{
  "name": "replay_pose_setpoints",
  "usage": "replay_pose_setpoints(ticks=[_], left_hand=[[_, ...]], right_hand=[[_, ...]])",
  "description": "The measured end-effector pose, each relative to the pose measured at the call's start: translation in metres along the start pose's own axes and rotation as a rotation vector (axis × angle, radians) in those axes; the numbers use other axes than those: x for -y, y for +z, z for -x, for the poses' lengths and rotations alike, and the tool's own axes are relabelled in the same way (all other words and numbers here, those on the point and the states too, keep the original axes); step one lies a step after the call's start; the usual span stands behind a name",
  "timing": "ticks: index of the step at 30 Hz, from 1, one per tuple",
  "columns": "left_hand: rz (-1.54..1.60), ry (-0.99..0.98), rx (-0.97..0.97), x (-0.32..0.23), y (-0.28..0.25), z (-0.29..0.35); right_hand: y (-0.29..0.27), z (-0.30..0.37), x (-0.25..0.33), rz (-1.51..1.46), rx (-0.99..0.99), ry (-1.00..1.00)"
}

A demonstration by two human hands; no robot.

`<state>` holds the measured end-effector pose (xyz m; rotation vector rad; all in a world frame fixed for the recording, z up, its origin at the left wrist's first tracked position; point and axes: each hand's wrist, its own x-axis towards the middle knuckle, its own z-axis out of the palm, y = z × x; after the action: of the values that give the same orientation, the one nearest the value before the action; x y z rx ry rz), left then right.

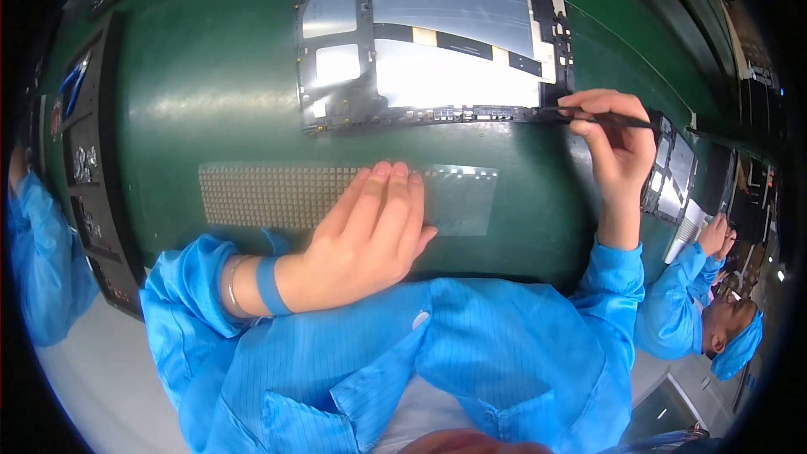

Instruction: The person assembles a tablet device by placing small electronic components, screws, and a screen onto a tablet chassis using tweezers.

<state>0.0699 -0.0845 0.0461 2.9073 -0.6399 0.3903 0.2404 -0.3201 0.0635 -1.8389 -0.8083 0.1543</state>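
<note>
In my right hand (618, 139) I grip dark tweezers (609, 118), pinched between thumb and fingers. Their tip reaches the lower right corner of a tablet-sized device frame (336, 109) with shiny silver panels and a dark strip across it. My left hand (370, 223) lies flat, fingers together and stretched out, on a clear sheet (261, 197) covered with rows of small square tan pieces. The sheet's right part, beyond my fingers, is mostly bare and see-through. What lies beneath my left palm is hidden.
A black tray (105, 160) with compartments of small parts stands at the left on the green mat (193, 76). At the right lies another device frame (670, 172), near a co-worker's hands (717, 235). Another person's blue sleeve (46, 261) shows at far left.
</note>
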Motion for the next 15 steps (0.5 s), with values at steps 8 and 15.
replay_pose_setpoints(ticks=[8, 15], left_hand=[[-0.041, 0.005, 0.006, 0.001, -0.001, 0.002], [-0.050, -0.005, -0.013, -0.001, 0.001, 0.005]], right_hand=[[0.089, 0.027, 0.032, -0.322, 0.032, 0.296], [0.099, 0.028, 0.026, -0.364, -0.011, 0.299]])
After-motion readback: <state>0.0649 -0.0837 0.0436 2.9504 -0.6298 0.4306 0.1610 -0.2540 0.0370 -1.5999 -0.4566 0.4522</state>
